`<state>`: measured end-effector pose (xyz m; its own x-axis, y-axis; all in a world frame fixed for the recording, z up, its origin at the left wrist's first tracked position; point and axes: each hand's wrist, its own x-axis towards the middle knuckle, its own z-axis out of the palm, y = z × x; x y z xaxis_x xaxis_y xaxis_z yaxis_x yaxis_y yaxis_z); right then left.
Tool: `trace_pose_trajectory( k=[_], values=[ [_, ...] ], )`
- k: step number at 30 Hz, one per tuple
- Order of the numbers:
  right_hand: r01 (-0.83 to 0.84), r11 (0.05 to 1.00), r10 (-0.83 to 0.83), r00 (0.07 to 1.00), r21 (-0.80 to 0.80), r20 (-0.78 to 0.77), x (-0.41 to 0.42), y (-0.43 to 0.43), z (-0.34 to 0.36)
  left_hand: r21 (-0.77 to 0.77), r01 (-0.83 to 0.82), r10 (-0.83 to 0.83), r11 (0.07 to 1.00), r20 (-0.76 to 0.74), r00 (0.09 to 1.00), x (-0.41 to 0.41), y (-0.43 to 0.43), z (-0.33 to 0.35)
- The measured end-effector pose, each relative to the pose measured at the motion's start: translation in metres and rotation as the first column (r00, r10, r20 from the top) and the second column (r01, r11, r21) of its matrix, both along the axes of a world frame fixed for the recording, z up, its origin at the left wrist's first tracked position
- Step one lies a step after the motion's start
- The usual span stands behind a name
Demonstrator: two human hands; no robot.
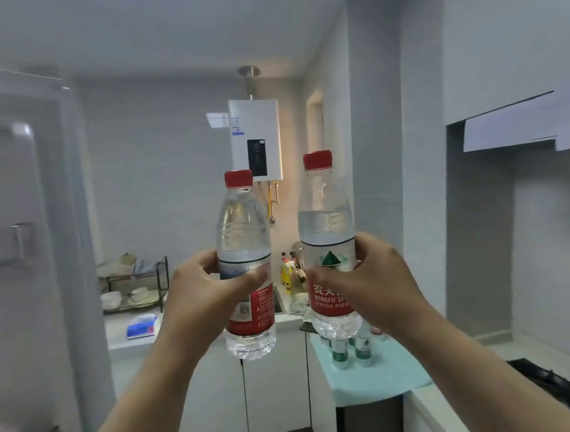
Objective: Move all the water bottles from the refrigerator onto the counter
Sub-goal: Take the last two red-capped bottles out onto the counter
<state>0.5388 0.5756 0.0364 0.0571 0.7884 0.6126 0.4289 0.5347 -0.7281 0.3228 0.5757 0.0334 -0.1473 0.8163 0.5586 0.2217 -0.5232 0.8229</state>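
**Both hands gripping bottles, counter just ahead**

Each hand wraps one upright water bottle at its label — left hand (pixel 202 284) on the left bottle (pixel 245 268), right hand (pixel 374 277) on the right bottle (pixel 329 246). Neither is set down. Beyond, right, more bottles (pixel 350 350) stand on the teal-covered counter (pixel 380 377), with open room nearer. Refrigerator (pixel 24 231) contents are hidden.

Both clear bottles I hold, the left bottle (pixel 245 265) and the right bottle (pixel 329 246), have red caps and red-and-white labels. The right label bears a green triangle. A pale teal mat (pixel 380 373) covers the white table (pixel 131 342).
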Motion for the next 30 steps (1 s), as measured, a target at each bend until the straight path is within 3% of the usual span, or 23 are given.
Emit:
trace_pose_trajectory(
  k=[5, 17, 30],
  values=[
    [0.162, 0.987, -0.162, 0.987, 0.012, 0.000, 0.057, 0.052, -0.012, 0.007, 0.175, -0.175, 0.985, 0.021, 0.984, 0.066, 0.082, -0.013],
    [0.430, 0.901, -0.430, 0.903, -0.064, 0.010, 0.152, 0.205, -0.027, -0.065, 0.282, -0.280, 0.957, 0.040, 0.959, 0.171, 0.275, -0.030],
    [0.454, 0.870, -0.462, 0.887, -0.195, 0.000, 0.324, 0.325, -0.069, -0.122, 0.315, -0.307, 0.941, 0.082, 0.948, 0.356, 0.398, -0.076]
  ],
)
